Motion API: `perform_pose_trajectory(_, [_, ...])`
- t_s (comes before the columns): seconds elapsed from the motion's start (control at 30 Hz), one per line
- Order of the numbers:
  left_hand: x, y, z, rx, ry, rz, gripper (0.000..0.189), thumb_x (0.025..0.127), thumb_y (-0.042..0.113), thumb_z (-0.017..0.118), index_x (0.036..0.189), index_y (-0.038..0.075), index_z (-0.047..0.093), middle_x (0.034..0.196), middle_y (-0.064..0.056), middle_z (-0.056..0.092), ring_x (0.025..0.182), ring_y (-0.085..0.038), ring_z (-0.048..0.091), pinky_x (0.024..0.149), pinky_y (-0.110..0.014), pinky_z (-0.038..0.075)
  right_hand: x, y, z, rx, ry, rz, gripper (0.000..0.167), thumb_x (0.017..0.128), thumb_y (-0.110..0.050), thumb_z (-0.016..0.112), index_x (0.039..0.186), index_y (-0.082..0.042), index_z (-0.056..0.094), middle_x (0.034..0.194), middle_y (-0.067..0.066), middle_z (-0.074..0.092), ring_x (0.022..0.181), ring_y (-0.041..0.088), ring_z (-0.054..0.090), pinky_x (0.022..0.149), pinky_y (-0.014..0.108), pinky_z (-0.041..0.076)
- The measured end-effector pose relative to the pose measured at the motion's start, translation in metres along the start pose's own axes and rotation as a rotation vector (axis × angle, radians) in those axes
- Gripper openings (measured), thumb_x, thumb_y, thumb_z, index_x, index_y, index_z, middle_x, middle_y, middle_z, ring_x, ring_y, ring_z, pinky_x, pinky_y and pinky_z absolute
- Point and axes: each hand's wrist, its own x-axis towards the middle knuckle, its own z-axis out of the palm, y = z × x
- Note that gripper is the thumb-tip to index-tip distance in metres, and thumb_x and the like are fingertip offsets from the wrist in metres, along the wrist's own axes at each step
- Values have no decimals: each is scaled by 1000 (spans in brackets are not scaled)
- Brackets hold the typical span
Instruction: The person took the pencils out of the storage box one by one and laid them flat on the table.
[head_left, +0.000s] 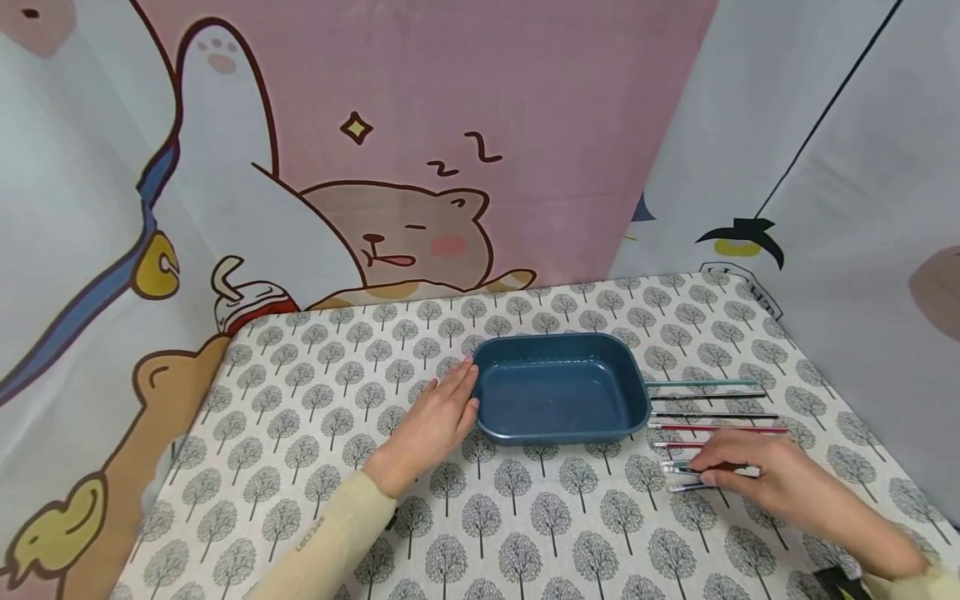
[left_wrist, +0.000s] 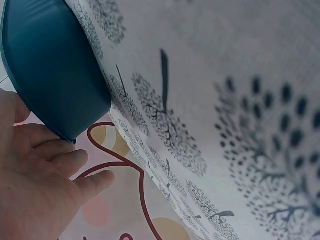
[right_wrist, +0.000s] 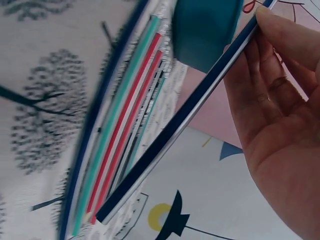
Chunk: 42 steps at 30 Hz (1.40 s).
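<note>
My left hand (head_left: 435,421) lies with straight fingers against the left side of a dark blue rectangular dish (head_left: 555,396). In the left wrist view its fingertips are at the dish's rim. To the right of the dish, my right hand (head_left: 776,471) pinches a slim dark blue pencil-like stick (right_wrist: 172,122) between thumb and fingers. That stick slants above the others in the right wrist view. Beneath and beyond it lie several similar sticks side by side, among them a red stick (head_left: 738,429), a black stick (head_left: 731,397) and a teal stick (head_left: 705,383).
A white cloth (head_left: 315,533) printed with grey trees covers the table. Cartoon-printed curtains (head_left: 570,125) hang close behind it and along both sides. The row of sticks runs from the dish's right edge toward the table's right side.
</note>
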Motion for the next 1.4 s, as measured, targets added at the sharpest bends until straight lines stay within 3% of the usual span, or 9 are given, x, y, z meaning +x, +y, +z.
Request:
perform_pose_trajectory(0.2, [0, 0, 0, 4, 0, 2, 57, 111, 27, 47, 159, -1, 34, 169, -13, 21, 152, -35, 32, 118, -61, 33, -12, 7, 4, 59, -14, -11, 55, 63, 16, 86, 102, -23, 79, 98, -14, 71, 82, -1, 64, 67, 8, 48])
perform_pose_trajectory(0.5, [0, 0, 0, 5, -3, -2, 57, 111, 27, 47, 159, -1, 34, 169, -13, 21, 153, -33, 30, 118, -61, 33, -28, 14, 13, 122, -38, -19, 53, 66, 18, 83, 104, -19, 79, 99, -10, 73, 86, 2, 67, 75, 8, 52])
perform_pose_trajectory(0.8, [0, 1, -1, 2, -8, -4, 57, 111, 27, 47, 159, 0, 34, 169, -12, 20, 153, -32, 30, 118, -61, 33, -39, 17, 16, 68, -51, 42, 49, 70, 13, 84, 103, -23, 80, 101, -12, 72, 89, 2, 67, 78, 6, 50])
perform_pose_trajectory(1.4, [0, 1, -1, -9, -6, -15, 57, 112, 27, 46, 160, 0, 34, 169, -12, 21, 154, -30, 28, 119, -60, 32, -46, 24, 25, 89, -73, 20, 43, 72, 11, 84, 103, -19, 80, 99, -12, 70, 83, 0, 65, 73, 7, 50])
